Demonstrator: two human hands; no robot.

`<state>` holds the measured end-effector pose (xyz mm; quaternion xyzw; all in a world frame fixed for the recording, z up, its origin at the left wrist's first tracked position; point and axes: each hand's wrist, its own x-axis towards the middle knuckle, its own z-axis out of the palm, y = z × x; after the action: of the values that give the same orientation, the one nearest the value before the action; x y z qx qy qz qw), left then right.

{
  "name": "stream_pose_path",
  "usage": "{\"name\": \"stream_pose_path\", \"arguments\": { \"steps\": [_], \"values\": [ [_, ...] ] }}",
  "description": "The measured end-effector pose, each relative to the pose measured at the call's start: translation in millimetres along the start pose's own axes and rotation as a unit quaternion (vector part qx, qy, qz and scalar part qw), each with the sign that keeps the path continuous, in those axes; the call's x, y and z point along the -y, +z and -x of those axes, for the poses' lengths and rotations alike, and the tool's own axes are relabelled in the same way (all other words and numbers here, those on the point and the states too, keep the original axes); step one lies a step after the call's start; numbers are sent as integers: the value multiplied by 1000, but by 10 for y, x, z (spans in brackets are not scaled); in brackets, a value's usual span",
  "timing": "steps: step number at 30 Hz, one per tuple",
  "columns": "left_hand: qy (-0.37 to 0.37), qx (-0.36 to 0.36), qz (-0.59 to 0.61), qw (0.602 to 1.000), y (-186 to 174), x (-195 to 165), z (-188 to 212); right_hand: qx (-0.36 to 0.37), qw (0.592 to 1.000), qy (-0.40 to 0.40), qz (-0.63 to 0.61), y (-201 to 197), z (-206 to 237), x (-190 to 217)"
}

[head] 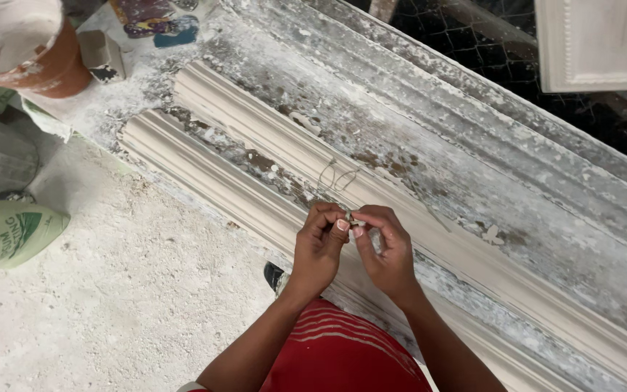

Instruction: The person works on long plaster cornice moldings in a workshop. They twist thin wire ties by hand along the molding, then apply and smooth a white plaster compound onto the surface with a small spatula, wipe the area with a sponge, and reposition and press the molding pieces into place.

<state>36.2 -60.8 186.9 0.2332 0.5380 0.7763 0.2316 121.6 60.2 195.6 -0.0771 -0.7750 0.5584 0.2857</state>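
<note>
My left hand (pixel 317 247) and my right hand (pixel 386 250) meet fingertip to fingertip over a long plaster cornice moulding (pixel 248 196) on a plaster-crusted workbench (pixel 429 138). Both pinch a thin bent wire (pixel 350 218) between thumbs and forefingers. Just beyond my fingers, a thin wire loop (pixel 337 176) lies on a second moulding strip. What the fingers hide of the wire I cannot make out.
An orange bucket (pixel 30 51) caked in white plaster stands at the top left. A green and white sack (pixel 5 232) lies on the dusty concrete floor (pixel 125 290). A white moulded panel (pixel 596 43) sits at the top right above wire mesh (pixel 459 36).
</note>
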Motion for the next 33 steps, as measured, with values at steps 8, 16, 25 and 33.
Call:
{"name": "stream_pose_path", "arguments": {
  "steps": [8, 16, 25, 33],
  "values": [
    [2, 45, -18, 999, 202, 62, 90, -77, 995, -64, 20, -54, 89, -135],
    [-13, 64, -66, 996, 203, 7, 40, -111, 983, 12, -143, -53, 171, -303],
    [69, 84, -177, 978, 147, -4, -24, -108, 990, 9, -93, -180, 250, -390],
    [-141, 126, -152, 970, 56, 134, -83, -31, 975, 190, -112, -289, 336, -455]
  ]
}}
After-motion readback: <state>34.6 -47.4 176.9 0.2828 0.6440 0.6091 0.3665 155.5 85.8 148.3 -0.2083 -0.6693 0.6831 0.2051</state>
